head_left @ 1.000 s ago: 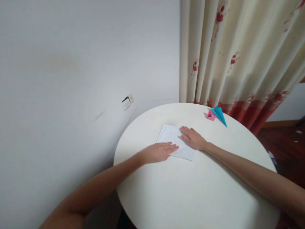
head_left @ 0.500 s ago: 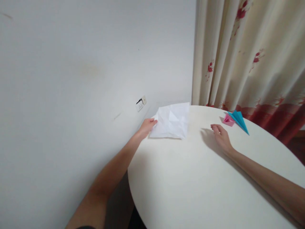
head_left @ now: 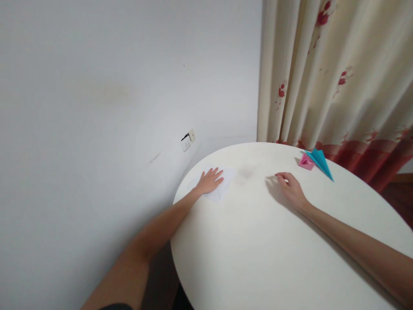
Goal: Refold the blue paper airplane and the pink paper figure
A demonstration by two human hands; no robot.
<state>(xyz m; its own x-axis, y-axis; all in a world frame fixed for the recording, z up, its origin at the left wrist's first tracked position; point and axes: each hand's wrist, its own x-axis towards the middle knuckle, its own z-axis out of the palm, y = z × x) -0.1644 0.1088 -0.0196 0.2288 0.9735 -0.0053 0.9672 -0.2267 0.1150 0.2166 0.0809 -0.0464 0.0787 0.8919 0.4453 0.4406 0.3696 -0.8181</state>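
Half a second ago your left hand held the white paper lifted by its edge; now the sheet lies flat near the left rim of the round table, pinned under your open palm with fingers spread, gripping nothing. Your right hand rests apart on the bare top, fingers loosely curled and empty. You seem to be setting the sheet down; the next move likely calls for smoothing it.

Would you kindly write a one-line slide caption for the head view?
Left hand flat on white paper near the round table's edge; right hand rests near pink and blue origami.
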